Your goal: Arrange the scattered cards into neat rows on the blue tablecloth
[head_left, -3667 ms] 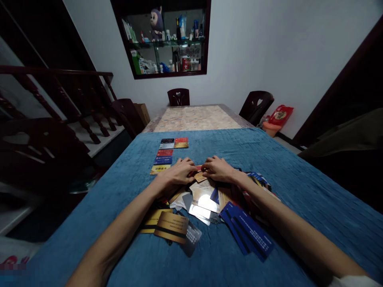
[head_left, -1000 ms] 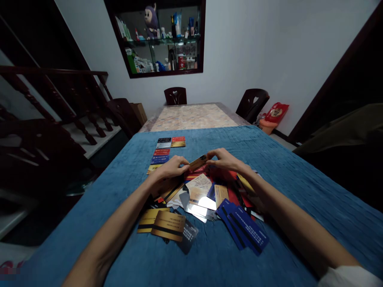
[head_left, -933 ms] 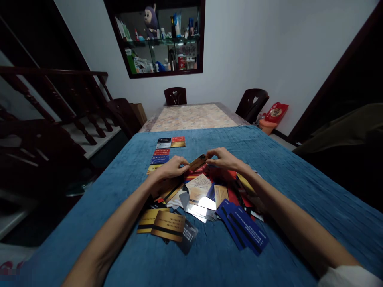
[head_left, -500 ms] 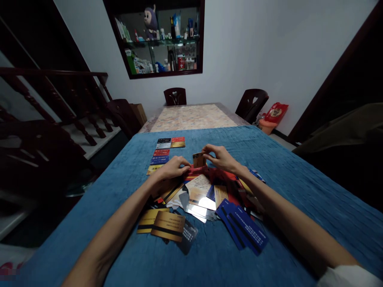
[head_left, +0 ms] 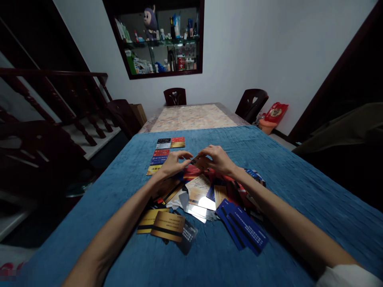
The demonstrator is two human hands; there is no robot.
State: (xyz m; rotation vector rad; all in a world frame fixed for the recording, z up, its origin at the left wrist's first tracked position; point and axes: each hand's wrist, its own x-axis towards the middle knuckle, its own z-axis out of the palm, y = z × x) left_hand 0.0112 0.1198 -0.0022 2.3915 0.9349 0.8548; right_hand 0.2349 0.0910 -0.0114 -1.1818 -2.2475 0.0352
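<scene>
Above the far side of a heap of cards, my right hand (head_left: 218, 160) pinches a gold card (head_left: 201, 162), tilted and partly covered by the fingers. My left hand (head_left: 176, 162) has its thumb and fingertips closed at that card's left edge. Just below both hands lie red cards (head_left: 191, 173), with a white-and-tan card (head_left: 199, 187) and shiny silver cards (head_left: 194, 209) in the heap. Fanned blue cards (head_left: 247, 229) lie at the near right, gold cards (head_left: 167, 226) at the near left.
Beyond my left hand, cards stand in rows: a black-and-silver card (head_left: 163, 143), a red-and-gold card (head_left: 178, 142), then red, blue and yellow ones. A blue cloth (head_left: 299, 207) covers the near table. Chairs (head_left: 251, 104) stand around the far end.
The gold card has tilted over from upright. My left hand has lifted off the red cards and moved up to the gold card's edge.
</scene>
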